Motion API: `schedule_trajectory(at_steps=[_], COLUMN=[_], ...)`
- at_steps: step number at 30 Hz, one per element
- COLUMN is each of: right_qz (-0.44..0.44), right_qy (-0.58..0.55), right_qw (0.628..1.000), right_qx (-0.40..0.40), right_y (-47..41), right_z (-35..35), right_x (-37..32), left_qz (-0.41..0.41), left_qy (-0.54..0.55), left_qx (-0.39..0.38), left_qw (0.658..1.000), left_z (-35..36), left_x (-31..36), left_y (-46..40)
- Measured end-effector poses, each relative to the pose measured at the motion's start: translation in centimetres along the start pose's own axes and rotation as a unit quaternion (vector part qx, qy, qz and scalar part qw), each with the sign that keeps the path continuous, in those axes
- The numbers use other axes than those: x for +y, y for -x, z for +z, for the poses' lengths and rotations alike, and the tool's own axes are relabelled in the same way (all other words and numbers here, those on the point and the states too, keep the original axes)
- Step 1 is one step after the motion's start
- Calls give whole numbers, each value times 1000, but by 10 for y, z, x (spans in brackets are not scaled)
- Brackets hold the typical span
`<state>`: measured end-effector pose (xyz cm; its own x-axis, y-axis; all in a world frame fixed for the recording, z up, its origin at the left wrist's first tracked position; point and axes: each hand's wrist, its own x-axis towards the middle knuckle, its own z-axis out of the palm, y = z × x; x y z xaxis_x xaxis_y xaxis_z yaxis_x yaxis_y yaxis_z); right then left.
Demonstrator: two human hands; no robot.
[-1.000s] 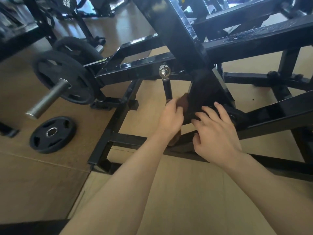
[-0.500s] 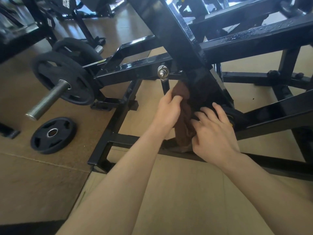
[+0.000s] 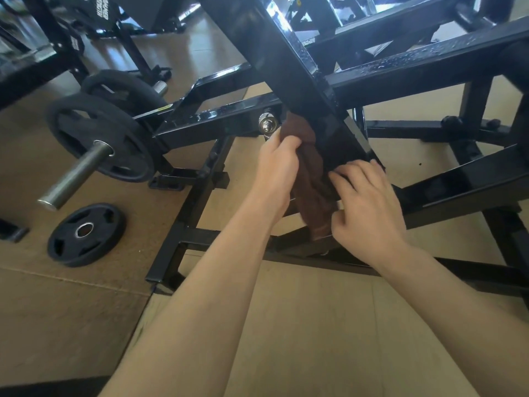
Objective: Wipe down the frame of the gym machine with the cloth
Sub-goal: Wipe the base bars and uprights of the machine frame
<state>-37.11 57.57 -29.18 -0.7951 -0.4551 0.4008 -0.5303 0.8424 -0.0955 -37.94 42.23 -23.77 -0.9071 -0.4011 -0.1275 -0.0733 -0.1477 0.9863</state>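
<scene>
A brown cloth (image 3: 310,179) hangs bunched against the black diagonal beam of the gym machine frame (image 3: 289,61), just below the joint where the beams cross. My left hand (image 3: 276,167) grips the cloth's upper part beside a shiny bolt (image 3: 266,123). My right hand (image 3: 369,202) lies against the cloth's right side and the lower plate of the beam, its thumb pinching the cloth's lower edge. The cloth's middle is partly hidden between my hands.
A weight plate (image 3: 100,138) sits on a steel sleeve (image 3: 74,176) at the left, with a second plate behind it. A small plate (image 3: 86,234) lies flat on the brown floor mat. The frame's base rails (image 3: 189,224) run across the floor beneath my arms.
My left hand has slid the cloth up the diagonal beam toward the joint, so more brown cloth now shows. My right hand has shifted slightly up and pinches the cloth's lower edge.
</scene>
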Motion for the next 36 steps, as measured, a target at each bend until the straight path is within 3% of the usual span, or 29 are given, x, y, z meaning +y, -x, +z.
schedule_trajectory(at_steps=[3,6,9,10,12,14,16,23,29,33,36], right_qz=[-22,-20,-3,2,5,-1,-7,13,13,9,-3], right_qy=[-5,-21,-25,-31,-46,-54,-67,-67,-84,-105,-95], right_qw=[1000,1000,1000,999,999,999,998,997,996,994,996], right_qx=[-1,2,-13,-14,-11,-5,3,-26,-19,2,1], right_y=[1,1,0,0,1,1,1,1,2,2,2], right_z=[4,4,4,5,5,5,4,0,-1,-3,1], right_x=[6,6,5,5,6,8,8,6,6,7,9], left_qz=[9,35,-5,-28,-62,-37,1,-79,-43,-89,-123], left_qy=[-7,-127,-249,-254,-157,-28,10,-204,40,74,161], left_qx=[-17,-39,-51,-49,-40,-36,-30,-36,-3,1,-17], left_qw=[1000,991,967,966,985,998,999,975,998,993,979], left_z=[4,-2,-12,-15,-13,-6,1,-11,2,10,11], left_x=[-1,-26,-57,-61,-51,-26,-10,-66,-16,-8,-13], left_y=[5,7,8,7,4,-4,-9,12,-8,-14,-20])
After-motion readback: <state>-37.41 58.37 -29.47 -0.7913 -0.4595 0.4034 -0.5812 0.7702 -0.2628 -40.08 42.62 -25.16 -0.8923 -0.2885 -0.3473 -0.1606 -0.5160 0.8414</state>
